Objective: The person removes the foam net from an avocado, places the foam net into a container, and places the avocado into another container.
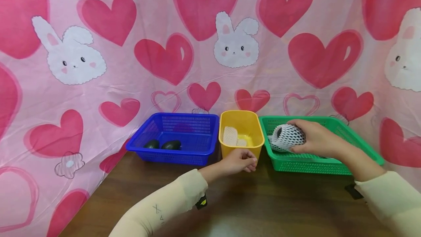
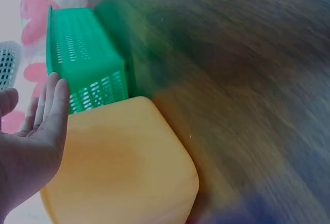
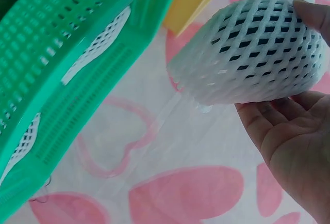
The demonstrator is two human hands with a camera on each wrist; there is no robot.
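Observation:
My right hand (image 1: pixel 318 140) grips a dark fruit in a white foam net sleeve (image 1: pixel 291 138), held over the left part of the green basket (image 1: pixel 312 167). In the right wrist view, thumb and fingers lie on opposite sides of the netted fruit (image 3: pixel 258 48), and dark skin shows through the mesh. My left hand (image 1: pixel 237 162) is in front of the yellow bin (image 1: pixel 241 113) with nothing in its grasp; in the left wrist view its fingers look fairly straight. Pale foam nets (image 1: pixel 230 136) lie inside the yellow bin. Two dark avocados (image 1: pixel 171 145) rest in the blue basket (image 1: pixel 184 156).
Blue basket, yellow bin and green basket stand in a row along the back of the brown wooden table (image 1: pixel 250 207). More white foam netting (image 3: pixel 100 43) shows through the green basket's side. A pink heart-and-rabbit cloth (image 1: pixel 204 72) hangs right behind.

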